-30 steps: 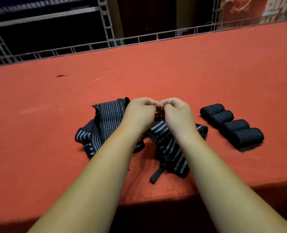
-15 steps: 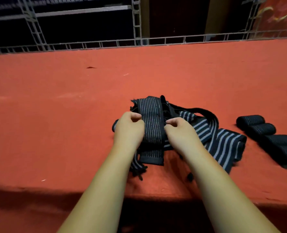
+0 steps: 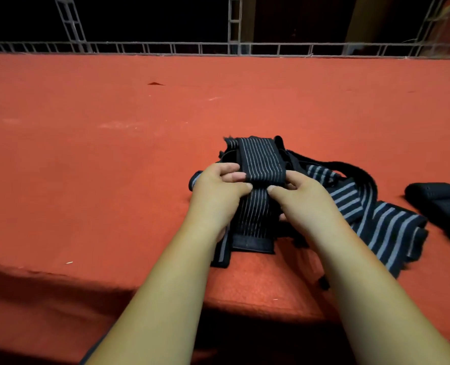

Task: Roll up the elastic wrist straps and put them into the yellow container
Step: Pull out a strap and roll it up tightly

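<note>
Head view: I see the left hand (image 3: 218, 188) and right hand (image 3: 303, 196) both pinching one striped strap (image 3: 260, 162), thumbs on top, fingers curled at its edges. The strap lies near the front edge of the red table (image 3: 113, 154). Loose straps (image 3: 376, 217) are heaped just right of it. Rolled straps (image 3: 434, 193) sit at far right, partly cut off.

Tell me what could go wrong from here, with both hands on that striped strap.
1. The left hand and right hand pinch the strap while it lies over the loose straps; rolling may drag one in.
2. Its near end sits close to the table edge and could slide off.
3. The yellow container is not in view, so the drop spot is unknown.
</note>
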`<state>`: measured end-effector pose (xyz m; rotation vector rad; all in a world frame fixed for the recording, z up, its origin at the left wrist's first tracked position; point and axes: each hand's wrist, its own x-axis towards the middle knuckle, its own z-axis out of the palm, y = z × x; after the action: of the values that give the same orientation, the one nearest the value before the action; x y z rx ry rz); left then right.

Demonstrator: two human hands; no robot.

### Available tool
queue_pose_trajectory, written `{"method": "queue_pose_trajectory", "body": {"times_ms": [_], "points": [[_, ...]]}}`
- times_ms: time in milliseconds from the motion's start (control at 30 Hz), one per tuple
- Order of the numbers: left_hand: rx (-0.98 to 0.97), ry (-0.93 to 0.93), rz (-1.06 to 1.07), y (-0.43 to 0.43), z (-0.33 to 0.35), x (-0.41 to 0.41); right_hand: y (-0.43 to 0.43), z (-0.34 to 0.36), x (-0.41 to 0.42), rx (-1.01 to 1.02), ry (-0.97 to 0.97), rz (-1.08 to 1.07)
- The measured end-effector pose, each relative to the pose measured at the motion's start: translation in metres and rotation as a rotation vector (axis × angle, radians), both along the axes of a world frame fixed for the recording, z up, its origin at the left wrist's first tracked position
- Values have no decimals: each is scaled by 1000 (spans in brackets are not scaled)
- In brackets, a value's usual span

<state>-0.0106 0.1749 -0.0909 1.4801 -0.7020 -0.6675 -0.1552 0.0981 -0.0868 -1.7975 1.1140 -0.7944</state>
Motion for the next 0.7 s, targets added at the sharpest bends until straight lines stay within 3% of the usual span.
{"method": "queue_pose_trajectory", "body": {"times_ms": [200,467,600,700], "points": [[-47,-47,-212,3,6,-9,6,6,-10,-47,-155,21],[80,-107,-308,1,6,-21,3,19,-27,210,-711,-89],[80,-125,-268,-7,7,-21,6,23,-40,253,-762,-48],[9,46,-297,-13,12,-23,11,26,-48,292,-678,55]]}}
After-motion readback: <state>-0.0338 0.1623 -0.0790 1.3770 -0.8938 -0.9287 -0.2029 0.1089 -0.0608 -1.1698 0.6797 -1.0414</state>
